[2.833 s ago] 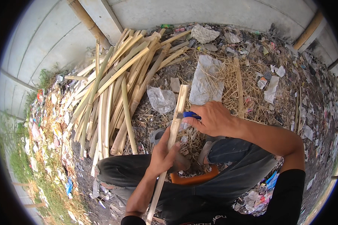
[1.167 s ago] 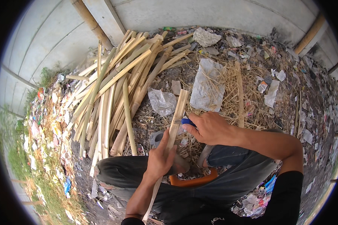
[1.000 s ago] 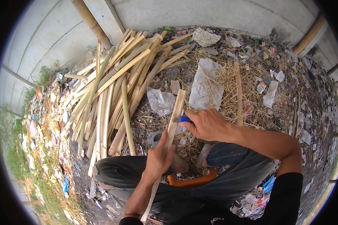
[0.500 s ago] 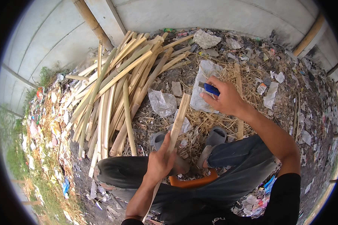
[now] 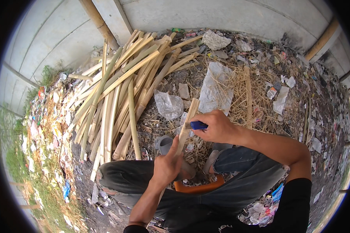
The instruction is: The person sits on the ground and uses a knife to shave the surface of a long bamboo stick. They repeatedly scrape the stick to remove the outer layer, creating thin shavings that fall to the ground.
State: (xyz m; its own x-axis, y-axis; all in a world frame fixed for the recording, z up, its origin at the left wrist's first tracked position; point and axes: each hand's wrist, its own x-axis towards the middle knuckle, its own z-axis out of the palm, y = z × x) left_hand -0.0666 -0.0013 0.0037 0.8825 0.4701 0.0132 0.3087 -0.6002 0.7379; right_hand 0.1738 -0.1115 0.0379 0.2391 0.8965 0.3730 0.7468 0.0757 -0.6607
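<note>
While the bamboo strip is held slanting away from the lap by the left hand, with fingers wrapped round it and the index finger laid along it, the blue-handled knife is set blade-first against its upper part by the right hand, whose fingers are closed on the handle. A trimming stroke seems to be in hand, for which a firm left grip and controlled blade angle are called for; beyond, split bamboo lengths are heaped near the wall.

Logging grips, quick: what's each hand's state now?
Left hand: closed, holding a bamboo strip.
Right hand: closed, holding a blue-handled blade.
</note>
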